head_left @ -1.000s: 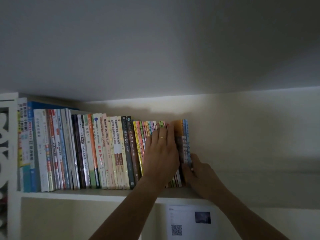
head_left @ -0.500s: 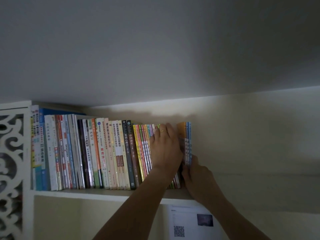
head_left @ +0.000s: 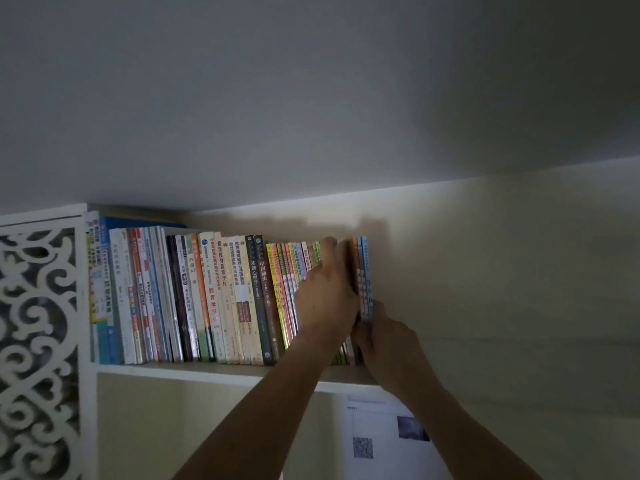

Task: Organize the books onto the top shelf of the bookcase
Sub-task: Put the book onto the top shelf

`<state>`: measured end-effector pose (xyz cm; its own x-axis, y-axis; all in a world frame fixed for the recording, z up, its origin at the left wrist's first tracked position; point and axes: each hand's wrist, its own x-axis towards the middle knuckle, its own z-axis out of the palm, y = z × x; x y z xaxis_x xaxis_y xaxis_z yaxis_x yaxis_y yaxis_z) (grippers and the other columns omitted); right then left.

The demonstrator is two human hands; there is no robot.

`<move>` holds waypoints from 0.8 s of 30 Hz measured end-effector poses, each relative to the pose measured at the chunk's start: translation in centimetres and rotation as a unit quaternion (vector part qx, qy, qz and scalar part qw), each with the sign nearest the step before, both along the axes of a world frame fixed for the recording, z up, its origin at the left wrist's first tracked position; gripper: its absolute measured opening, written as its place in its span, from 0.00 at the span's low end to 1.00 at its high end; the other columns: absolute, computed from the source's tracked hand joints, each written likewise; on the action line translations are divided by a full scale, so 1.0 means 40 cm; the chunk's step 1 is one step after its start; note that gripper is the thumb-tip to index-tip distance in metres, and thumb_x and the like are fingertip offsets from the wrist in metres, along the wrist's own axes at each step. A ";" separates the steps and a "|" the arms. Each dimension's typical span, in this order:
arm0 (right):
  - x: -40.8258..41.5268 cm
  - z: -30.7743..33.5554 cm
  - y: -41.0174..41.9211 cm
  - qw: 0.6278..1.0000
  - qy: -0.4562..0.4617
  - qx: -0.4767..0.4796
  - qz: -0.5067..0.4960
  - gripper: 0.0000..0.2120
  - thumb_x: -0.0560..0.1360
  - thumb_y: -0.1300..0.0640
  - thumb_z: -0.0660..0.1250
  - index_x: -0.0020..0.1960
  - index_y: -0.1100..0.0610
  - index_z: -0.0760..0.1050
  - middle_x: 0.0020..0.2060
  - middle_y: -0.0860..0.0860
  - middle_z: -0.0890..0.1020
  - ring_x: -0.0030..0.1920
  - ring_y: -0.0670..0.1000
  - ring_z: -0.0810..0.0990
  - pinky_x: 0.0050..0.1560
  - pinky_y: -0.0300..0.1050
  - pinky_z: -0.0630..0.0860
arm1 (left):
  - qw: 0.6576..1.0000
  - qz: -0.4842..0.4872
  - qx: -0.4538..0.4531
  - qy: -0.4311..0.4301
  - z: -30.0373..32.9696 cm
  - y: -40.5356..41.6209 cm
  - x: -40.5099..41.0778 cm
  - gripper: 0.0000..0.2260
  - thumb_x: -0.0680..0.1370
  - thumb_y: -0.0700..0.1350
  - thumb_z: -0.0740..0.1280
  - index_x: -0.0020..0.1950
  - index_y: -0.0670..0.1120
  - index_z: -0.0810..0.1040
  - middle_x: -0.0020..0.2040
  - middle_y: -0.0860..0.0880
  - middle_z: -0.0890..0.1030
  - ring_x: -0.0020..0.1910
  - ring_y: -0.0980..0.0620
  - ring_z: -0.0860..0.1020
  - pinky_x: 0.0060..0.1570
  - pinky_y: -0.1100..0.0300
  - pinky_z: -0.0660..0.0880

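A long row of upright books (head_left: 207, 296) fills the left part of the top shelf (head_left: 207, 370). At its right end stand a few thin orange and blue books (head_left: 363, 268). My left hand (head_left: 325, 299) is raised with straight fingers, pressing against the thin colourful books just left of that small group. Lower down, my right hand (head_left: 384, 344) grips the thin orange and blue books at their bottom edge, fingers curled round them. The lower part of those books is hidden behind both hands.
A white carved lattice panel (head_left: 38, 341) forms the bookcase's left side. The ceiling hangs low over the books. Right of the last book the shelf runs on along a pale wall. A sheet with a QR code (head_left: 377, 438) hangs below the shelf.
My left hand has turned from lying flat on the spines to edge-on beside the thin end books. My right hand has closed in on their lower edge. The view has shifted slightly.
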<state>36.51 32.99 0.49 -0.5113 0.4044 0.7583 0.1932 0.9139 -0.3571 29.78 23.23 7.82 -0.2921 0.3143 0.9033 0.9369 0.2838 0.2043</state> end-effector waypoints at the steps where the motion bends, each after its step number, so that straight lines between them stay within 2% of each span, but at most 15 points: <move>1: 0.001 0.000 0.001 1.000 -0.001 0.008 0.003 0.14 0.85 0.48 0.53 0.65 0.54 0.67 0.40 0.48 0.81 0.37 0.49 0.80 0.42 0.46 0.78 | 1.000 -0.006 0.024 -0.009 -0.004 -0.026 0.003 0.20 0.82 0.44 0.63 0.73 0.47 0.64 0.49 0.50 0.79 0.33 0.53 0.77 0.26 0.67 0.67; 3: 0.000 0.001 0.006 1.000 -0.003 0.017 0.006 0.15 0.85 0.48 0.53 0.68 0.54 0.67 0.44 0.49 0.81 0.40 0.49 0.79 0.45 0.46 0.78 | 0.995 -0.015 0.094 -0.007 -0.005 -0.087 0.010 0.21 0.82 0.44 0.61 0.75 0.45 0.63 0.41 0.51 0.79 0.31 0.54 0.78 0.27 0.62 0.74; 5: -0.004 0.001 0.008 1.000 -0.017 0.023 0.012 0.18 0.85 0.47 0.53 0.71 0.53 0.65 0.49 0.49 0.80 0.43 0.49 0.79 0.48 0.46 0.78 | 0.987 0.008 0.156 0.042 -0.001 -0.158 0.017 0.21 0.84 0.43 0.61 0.76 0.44 0.63 0.41 0.52 0.80 0.30 0.55 0.79 0.26 0.58 0.78; 8: -0.011 -0.001 0.007 0.995 -0.083 0.049 0.014 0.24 0.85 0.46 0.51 0.78 0.53 0.58 0.59 0.53 0.76 0.53 0.52 0.78 0.54 0.48 0.79 | 0.973 0.019 0.212 0.093 0.027 -0.261 0.043 0.21 0.86 0.45 0.60 0.78 0.43 0.63 0.42 0.55 0.77 0.31 0.61 0.76 0.27 0.67 0.73; 10: -0.019 0.004 0.011 0.988 -0.136 0.069 0.007 0.26 0.86 0.47 0.50 0.80 0.55 0.54 0.63 0.55 0.74 0.53 0.52 0.77 0.54 0.48 0.78 | 0.968 0.018 0.215 0.124 0.045 -0.312 0.070 0.21 0.86 0.45 0.60 0.78 0.44 0.63 0.44 0.56 0.76 0.33 0.65 0.75 0.30 0.72 0.70; 12: -0.025 0.013 0.019 0.987 -0.155 0.048 0.006 0.24 0.86 0.47 0.49 0.79 0.54 0.55 0.64 0.55 0.76 0.53 0.51 0.76 0.54 0.48 0.77 | 0.966 0.007 0.214 0.144 0.055 -0.339 0.098 0.21 0.86 0.45 0.61 0.78 0.44 0.63 0.46 0.57 0.76 0.34 0.65 0.76 0.31 0.73 0.71; 15: -0.010 0.019 0.028 0.986 -0.128 -0.078 0.074 0.18 0.85 0.49 0.54 0.74 0.51 0.66 0.58 0.54 0.81 0.54 0.54 0.79 0.54 0.46 0.76 | 0.963 -0.011 0.233 0.137 0.069 -0.330 0.128 0.21 0.85 0.44 0.62 0.77 0.44 0.64 0.45 0.57 0.77 0.33 0.64 0.77 0.30 0.72 0.73; 17: 0.003 0.020 0.029 0.966 -0.067 -0.210 0.136 0.08 0.84 0.53 0.59 0.60 0.50 0.75 0.49 0.50 0.82 0.47 0.50 0.80 0.48 0.42 0.78 | 0.963 -0.024 0.242 0.115 0.078 -0.291 0.137 0.20 0.84 0.43 0.63 0.76 0.44 0.65 0.45 0.57 0.77 0.33 0.65 0.76 0.30 0.74 0.73; 18: 0.009 0.025 0.028 0.938 0.020 -0.298 0.174 0.05 0.83 0.57 0.62 0.54 0.52 0.77 0.44 0.49 0.82 0.42 0.48 0.80 0.44 0.40 0.79 | 0.965 -0.030 0.239 0.101 0.081 -0.263 0.140 0.20 0.84 0.43 0.63 0.75 0.44 0.65 0.46 0.56 0.78 0.33 0.65 0.76 0.31 0.74 0.74; 20: 0.040 0.026 0.050 0.834 0.262 -0.442 0.201 0.07 0.80 0.65 0.63 0.53 0.56 0.78 0.41 0.53 0.81 0.36 0.48 0.78 0.37 0.38 0.77 | 0.971 -0.051 0.223 0.067 0.080 -0.195 0.138 0.20 0.84 0.43 0.63 0.75 0.46 0.64 0.46 0.53 0.80 0.34 0.60 0.79 0.32 0.65 0.79; 21: 0.062 0.019 0.073 0.798 0.371 -0.444 0.167 0.09 0.80 0.65 0.63 0.54 0.53 0.78 0.42 0.56 0.81 0.37 0.50 0.77 0.38 0.41 0.76 | 0.973 -0.059 0.216 0.053 0.079 -0.158 0.132 0.19 0.84 0.42 0.63 0.74 0.46 0.63 0.46 0.52 0.81 0.33 0.57 0.80 0.31 0.60 0.81; 22: 0.086 0.012 0.086 0.789 0.440 -0.409 0.126 0.10 0.79 0.61 0.62 0.52 0.48 0.77 0.44 0.57 0.81 0.39 0.52 0.77 0.41 0.45 0.75 | 0.975 -0.062 0.210 0.044 0.077 -0.121 0.125 0.18 0.83 0.41 0.63 0.72 0.45 0.64 0.45 0.50 0.81 0.33 0.54 0.81 0.31 0.56 0.82; 23: 0.115 0.010 0.083 0.817 0.450 -0.349 0.091 0.08 0.77 0.56 0.63 0.50 0.44 0.77 0.46 0.56 0.82 0.41 0.54 0.78 0.44 0.49 0.74 | 0.977 -0.061 0.203 0.036 0.075 -0.085 0.117 0.17 0.83 0.40 0.63 0.70 0.45 0.64 0.43 0.49 0.82 0.33 0.52 0.82 0.30 0.53 0.82; 24: 0.133 0.004 0.082 0.859 0.414 -0.287 0.089 0.06 0.77 0.53 0.65 0.49 0.43 0.78 0.47 0.53 0.83 0.44 0.54 0.80 0.46 0.48 0.74 | 0.979 -0.062 0.191 0.028 0.074 -0.054 0.110 0.16 0.83 0.40 0.62 0.69 0.44 0.64 0.42 0.48 0.82 0.32 0.50 0.82 0.30 0.51 0.82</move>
